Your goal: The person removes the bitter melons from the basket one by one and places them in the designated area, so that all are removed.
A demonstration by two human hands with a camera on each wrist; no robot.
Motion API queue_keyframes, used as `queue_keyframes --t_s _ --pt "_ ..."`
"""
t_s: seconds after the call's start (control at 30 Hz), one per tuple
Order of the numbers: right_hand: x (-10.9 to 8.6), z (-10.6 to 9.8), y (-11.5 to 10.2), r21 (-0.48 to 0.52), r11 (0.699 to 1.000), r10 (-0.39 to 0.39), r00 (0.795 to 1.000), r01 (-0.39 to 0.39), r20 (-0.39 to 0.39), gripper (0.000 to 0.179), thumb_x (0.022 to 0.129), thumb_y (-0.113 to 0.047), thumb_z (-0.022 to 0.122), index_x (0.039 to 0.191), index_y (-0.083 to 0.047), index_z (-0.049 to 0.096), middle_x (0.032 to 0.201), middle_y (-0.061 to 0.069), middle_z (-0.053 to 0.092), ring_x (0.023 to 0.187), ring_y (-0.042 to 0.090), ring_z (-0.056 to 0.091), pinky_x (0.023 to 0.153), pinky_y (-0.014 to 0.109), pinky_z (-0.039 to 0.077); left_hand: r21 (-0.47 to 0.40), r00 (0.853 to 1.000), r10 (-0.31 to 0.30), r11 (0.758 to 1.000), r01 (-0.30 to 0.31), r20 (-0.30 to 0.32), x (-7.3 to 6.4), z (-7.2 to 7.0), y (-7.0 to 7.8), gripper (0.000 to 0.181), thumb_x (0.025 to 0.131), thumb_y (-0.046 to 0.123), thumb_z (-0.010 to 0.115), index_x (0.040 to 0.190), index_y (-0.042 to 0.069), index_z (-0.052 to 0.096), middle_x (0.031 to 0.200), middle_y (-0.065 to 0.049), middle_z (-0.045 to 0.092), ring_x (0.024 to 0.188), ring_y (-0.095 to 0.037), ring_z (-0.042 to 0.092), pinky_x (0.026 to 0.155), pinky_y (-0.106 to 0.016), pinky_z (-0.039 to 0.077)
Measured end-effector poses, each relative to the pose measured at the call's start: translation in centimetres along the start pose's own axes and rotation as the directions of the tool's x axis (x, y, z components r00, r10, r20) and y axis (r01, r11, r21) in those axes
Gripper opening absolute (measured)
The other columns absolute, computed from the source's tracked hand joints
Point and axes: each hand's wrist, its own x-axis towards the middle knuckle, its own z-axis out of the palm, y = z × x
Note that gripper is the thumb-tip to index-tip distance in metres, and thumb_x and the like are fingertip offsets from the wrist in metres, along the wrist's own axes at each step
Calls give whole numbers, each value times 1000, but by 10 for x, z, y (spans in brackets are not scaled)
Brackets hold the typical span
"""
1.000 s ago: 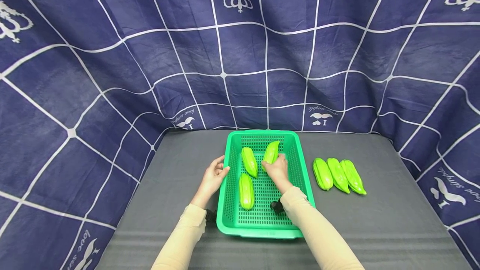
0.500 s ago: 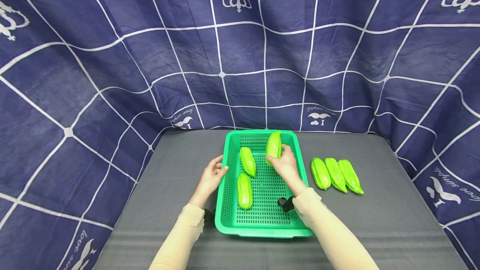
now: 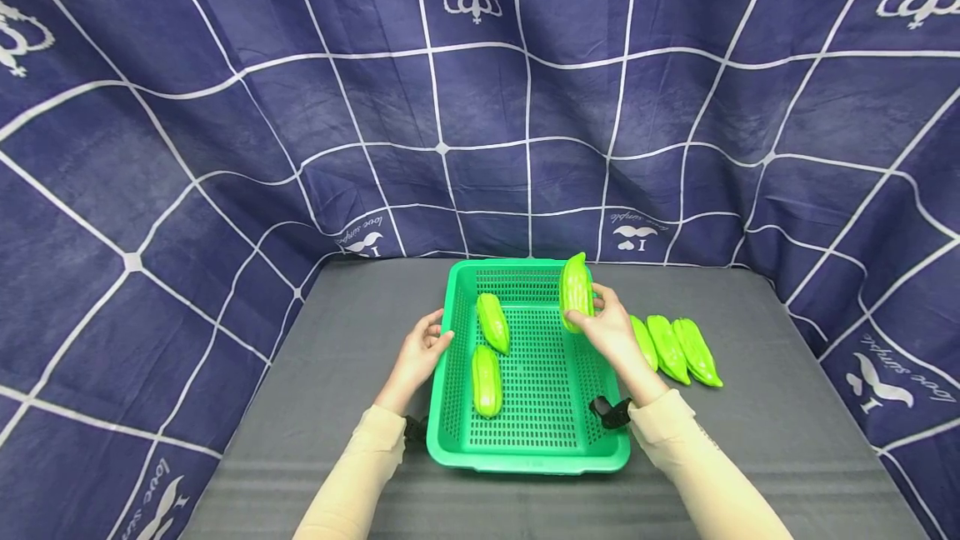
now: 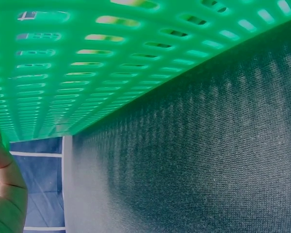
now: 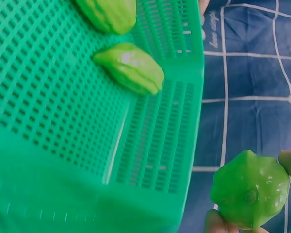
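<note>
My right hand [image 3: 609,325] grips a bright green ridged gourd [image 3: 576,294] between thumb and fingers, held up with its pointed tip away from me. It hangs over the right rim of a green plastic basket [image 3: 528,463]; in the right wrist view the held gourd [image 5: 251,189] shows end-on beside the rim. Two similar gourds lie in the basket's left half, the far gourd [image 3: 492,323] and the near gourd [image 3: 487,382]. My left hand [image 3: 416,357] rests against the basket's left rim, fingers relaxed. Only part of that hand [image 4: 7,189] shows in the left wrist view.
Right of the basket, three more gourds lie side by side on the grey table [image 3: 750,440]: a partly hidden gourd [image 3: 645,344], a middle gourd [image 3: 667,348] and an outer gourd [image 3: 697,352]. A dark blue curtain [image 3: 487,107] with white lines surrounds the table.
My right hand has lifted the gourd from the far part of the basket and carried it right, over the right rim. My left hand stays at the left rim.
</note>
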Motion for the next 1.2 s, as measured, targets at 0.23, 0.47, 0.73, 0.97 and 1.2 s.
queue_keyframes --t_s 0.23,0.47,0.73,0.97,1.2 --pt "-11 -28 12 -14 1000 -17 1000 17 -7 73 90 -18 67 150 4 30 137 32 50 121 43 56 93 45 48 4 1000 16 1000 -16 -2 0 0 -1 57 99 16 61 150 4 38 117 -19 59 75 -13 52 70 -31 42" --pt "-19 -54 28 -48 999 14 1000 -14 11 77 92 -19 65 152 5 25 139 33 45 123 45 52 88 41 49 -1 1000 15 1000 -15 1 0 0 -2 57 99 17 61 150 5 39 116 -19 59 76 -12 53 72 -31 43" --pt "-27 -68 49 -77 997 30 999 -29 16 78 92 -16 66 150 12 22 138 40 42 122 51 50 90 45 50 -1 1000 22 1000 -22 0 0 -1 -3 56 99 18 61 150 4 39 117 -19 58 77 -11 52 72 -31 43" --pt "-37 -67 74 -127 991 31 999 -32 -5 78 89 -13 68 147 15 26 134 42 45 118 52 52 92 49 49 -3 1000 27 1000 -27 -1 2 0 -3 57 99 18 61 150 5 40 116 -18 59 78 -12 53 73 -31 43" --pt "-48 -62 91 -178 981 75 997 -71 19 78 89 -18 69 148 10 27 138 41 42 124 54 48 99 57 43 0 1000 30 1000 -30 -3 -4 -1 7 56 100 17 60 149 2 39 116 -20 59 76 -10 52 71 -30 43"
